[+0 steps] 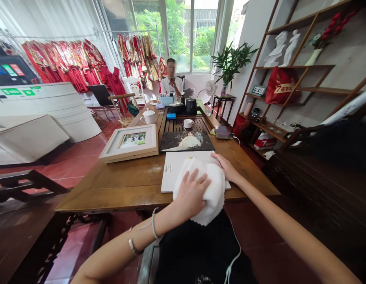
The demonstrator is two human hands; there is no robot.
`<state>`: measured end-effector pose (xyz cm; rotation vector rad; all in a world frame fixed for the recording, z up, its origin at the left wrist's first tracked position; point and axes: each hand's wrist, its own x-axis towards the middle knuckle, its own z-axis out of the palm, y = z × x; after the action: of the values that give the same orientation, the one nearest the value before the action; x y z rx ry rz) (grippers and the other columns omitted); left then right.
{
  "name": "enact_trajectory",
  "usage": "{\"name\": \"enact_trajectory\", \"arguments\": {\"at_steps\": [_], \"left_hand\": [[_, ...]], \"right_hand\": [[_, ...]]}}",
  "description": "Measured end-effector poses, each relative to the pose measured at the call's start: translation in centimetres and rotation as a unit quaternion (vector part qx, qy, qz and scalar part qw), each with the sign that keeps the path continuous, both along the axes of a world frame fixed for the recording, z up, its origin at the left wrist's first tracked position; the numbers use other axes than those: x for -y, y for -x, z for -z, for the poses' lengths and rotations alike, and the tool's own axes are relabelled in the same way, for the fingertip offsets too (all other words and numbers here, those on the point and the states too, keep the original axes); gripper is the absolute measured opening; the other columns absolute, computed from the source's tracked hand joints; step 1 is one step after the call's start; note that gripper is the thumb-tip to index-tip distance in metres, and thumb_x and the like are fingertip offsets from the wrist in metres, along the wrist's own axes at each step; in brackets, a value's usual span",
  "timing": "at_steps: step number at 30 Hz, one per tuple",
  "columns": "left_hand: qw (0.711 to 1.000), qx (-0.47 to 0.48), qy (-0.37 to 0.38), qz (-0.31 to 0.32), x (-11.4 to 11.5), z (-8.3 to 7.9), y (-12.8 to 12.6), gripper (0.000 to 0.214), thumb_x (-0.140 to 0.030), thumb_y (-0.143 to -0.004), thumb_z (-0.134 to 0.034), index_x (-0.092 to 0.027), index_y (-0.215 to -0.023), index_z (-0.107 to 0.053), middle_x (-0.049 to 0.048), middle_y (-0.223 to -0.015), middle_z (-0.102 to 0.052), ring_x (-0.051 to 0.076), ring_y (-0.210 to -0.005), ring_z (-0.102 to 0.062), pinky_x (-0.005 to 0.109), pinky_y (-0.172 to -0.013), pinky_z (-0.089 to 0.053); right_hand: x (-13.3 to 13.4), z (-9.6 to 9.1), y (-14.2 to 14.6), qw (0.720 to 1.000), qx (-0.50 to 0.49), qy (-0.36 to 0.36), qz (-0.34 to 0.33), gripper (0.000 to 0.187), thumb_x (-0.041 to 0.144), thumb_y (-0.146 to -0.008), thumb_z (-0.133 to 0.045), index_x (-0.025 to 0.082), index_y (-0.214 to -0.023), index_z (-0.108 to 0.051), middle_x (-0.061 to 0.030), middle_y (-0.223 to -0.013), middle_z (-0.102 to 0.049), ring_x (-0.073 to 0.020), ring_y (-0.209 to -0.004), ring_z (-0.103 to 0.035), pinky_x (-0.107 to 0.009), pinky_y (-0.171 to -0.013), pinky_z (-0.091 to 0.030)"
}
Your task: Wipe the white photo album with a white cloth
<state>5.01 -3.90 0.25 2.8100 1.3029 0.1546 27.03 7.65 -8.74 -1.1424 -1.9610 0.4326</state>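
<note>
My left hand [192, 194] lies on a white fluffy cloth [210, 189], fingers curled into it, at the near edge of the wooden table [126, 183]. My right hand [227, 166] holds the cloth's far right side; most of its fingers are hidden behind the cloth. The cloth rests on a white album or board [171, 171] lying flat on the table. Just beyond it lies a dark wedding photo print [186, 141], and to the left a framed photo [131, 142].
A person sits at the table's far end behind a kettle [191, 105], teapot [148, 116], cup [188, 123] and slatted tea tray [178, 124]. A phone [222, 132] lies at the right edge. Shelves [289, 79] stand right, racks of red garments [67, 63] left.
</note>
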Motion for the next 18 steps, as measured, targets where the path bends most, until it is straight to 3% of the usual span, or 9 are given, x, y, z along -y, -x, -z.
{"name": "enact_trajectory", "arguments": {"at_steps": [6, 13, 18], "left_hand": [[0.996, -0.011, -0.038, -0.077, -5.2, -0.2, -0.5, 0.049, -0.014, -0.077, -0.056, -0.022, -0.125, -0.054, 0.0054, -0.135, -0.053, 0.032, -0.127, -0.040, 0.052, -0.103, -0.035], [0.999, -0.028, -0.039, -0.014, -11.0, 0.2, -1.4, 0.053, -0.007, -0.077, -0.050, -0.021, -0.128, -0.052, 0.0061, -0.133, -0.054, 0.027, -0.125, -0.043, 0.045, -0.099, -0.039], [0.999, -0.029, -0.042, -0.005, -11.7, 0.5, -1.6, 0.055, -0.006, -0.076, -0.049, -0.022, -0.128, -0.051, 0.0054, -0.135, -0.052, 0.026, -0.126, -0.040, 0.046, -0.102, -0.036]], "right_hand": [[0.1, -0.2, 0.1, 1.000, 0.024, -0.006, 0.013, 0.048, 0.018, -0.082, -0.043, 0.020, -0.130, -0.048, -0.0122, -0.127, -0.058, -0.0253, -0.121, -0.054, -0.047, -0.105, -0.039], [0.2, -0.2, 0.2, 0.999, 0.027, -0.001, 0.039, 0.062, 0.019, -0.082, -0.045, 0.024, -0.143, -0.033, -0.0097, -0.140, -0.049, -0.0270, -0.129, -0.047, -0.050, -0.107, -0.037], [0.3, -0.4, 0.3, 0.999, 0.031, 0.008, 0.042, 0.066, 0.018, -0.081, -0.045, 0.024, -0.145, -0.029, -0.0091, -0.145, -0.045, -0.0263, -0.133, -0.043, -0.050, -0.110, -0.034]]}}
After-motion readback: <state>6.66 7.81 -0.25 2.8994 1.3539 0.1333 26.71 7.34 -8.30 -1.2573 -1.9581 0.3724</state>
